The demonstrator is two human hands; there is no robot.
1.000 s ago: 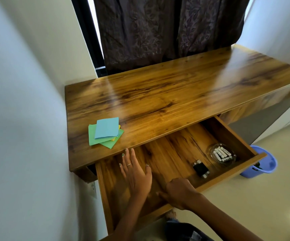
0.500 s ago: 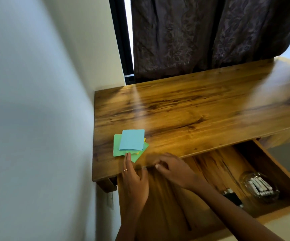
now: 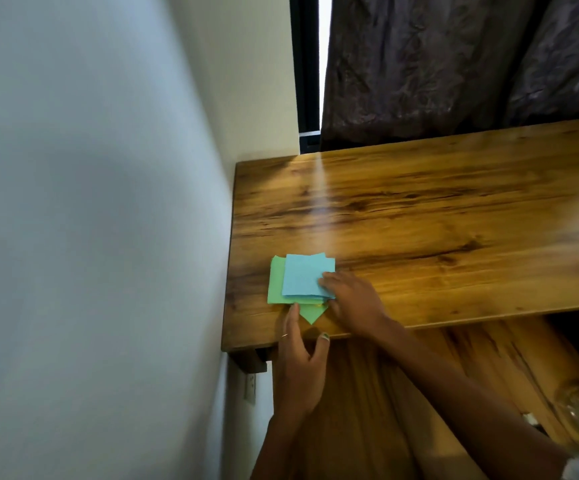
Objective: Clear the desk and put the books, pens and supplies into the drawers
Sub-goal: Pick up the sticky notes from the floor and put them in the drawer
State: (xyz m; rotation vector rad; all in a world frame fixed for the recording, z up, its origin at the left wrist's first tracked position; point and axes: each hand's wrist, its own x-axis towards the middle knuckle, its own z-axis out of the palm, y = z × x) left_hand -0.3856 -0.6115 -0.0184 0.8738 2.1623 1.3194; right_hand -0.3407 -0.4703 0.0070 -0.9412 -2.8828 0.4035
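Since the earlier frame both hands have been brought from the drawer (image 3: 402, 393) onto the paper stack (image 3: 302, 280) at the desk's (image 3: 437, 209) left front edge. The right hand (image 3: 350, 303) is laid open on it, the left hand (image 3: 302, 362) open beside it; nothing is gripped. The stack is judged the last item to be stowed
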